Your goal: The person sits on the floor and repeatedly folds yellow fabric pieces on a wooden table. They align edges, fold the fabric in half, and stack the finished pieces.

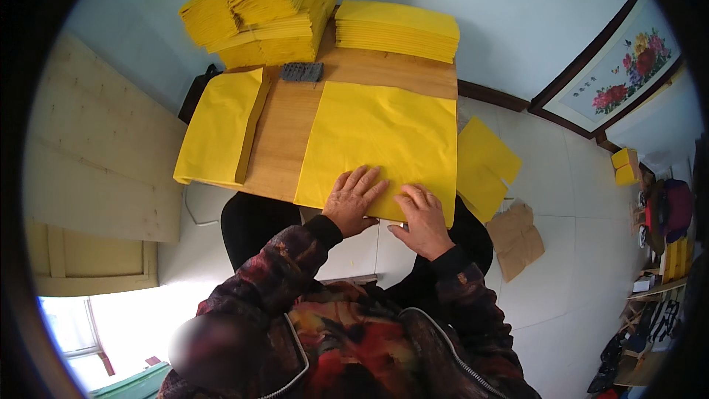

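On wooden table [284, 129], yellow paper [385, 129] under hands [353, 201]; tiled floor [583, 251], pale wall [509, 22].

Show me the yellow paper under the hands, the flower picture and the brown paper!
Yellow paper [384, 135]: head view, its flat top.
Flower picture [619, 72]: head view, its middle.
Brown paper [517, 241]: head view, its middle.

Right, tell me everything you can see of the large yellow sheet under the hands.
The large yellow sheet looks like paper: bright, plain, four-sided, with faint creases. Whether it is one layer or several is hard to tell. It lies flat on the wooden table, its near side along the table's near edge. The left hand rests on that side with fingers spread; the right hand, fingers bent, touches it nearer the right corner.
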Tool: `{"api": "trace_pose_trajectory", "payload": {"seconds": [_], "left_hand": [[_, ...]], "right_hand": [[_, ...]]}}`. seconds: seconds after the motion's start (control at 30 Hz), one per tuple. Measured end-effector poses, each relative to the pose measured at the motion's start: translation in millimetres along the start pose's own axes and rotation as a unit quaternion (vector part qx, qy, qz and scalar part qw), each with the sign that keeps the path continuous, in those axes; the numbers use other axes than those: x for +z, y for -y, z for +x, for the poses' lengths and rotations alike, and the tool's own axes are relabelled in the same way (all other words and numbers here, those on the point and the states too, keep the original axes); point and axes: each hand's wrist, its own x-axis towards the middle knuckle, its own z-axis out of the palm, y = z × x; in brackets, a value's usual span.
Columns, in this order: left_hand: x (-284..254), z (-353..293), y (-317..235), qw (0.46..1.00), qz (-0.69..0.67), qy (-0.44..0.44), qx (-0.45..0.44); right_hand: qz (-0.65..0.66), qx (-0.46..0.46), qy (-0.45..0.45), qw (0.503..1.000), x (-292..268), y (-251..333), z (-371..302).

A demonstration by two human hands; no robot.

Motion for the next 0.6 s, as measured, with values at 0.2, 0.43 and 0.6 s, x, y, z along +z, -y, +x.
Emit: {"api": "trace_pose_trajectory", "payload": {"seconds": [0.2,0.43,0.6], "left_hand": [[-1.6,-18.4,0.0,0.999,-0.009,-0.032,-0.029],[-14.5,-27.1,13.8,0.993,-0.079,-0.078,-0.025],[-25.4,-10.8,19.0,0.997,-0.049,0.012,-0.065]], "right_hand": [[-0.058,-0.004,-0.015,0.998,13.2,9.7,-9.2],[-0.053,-0.018,-0.045,0.997,17.7,11.5,-2.5],[-0.065,0.052,0.055,0.995,2.8,11.1,11.9]]}}
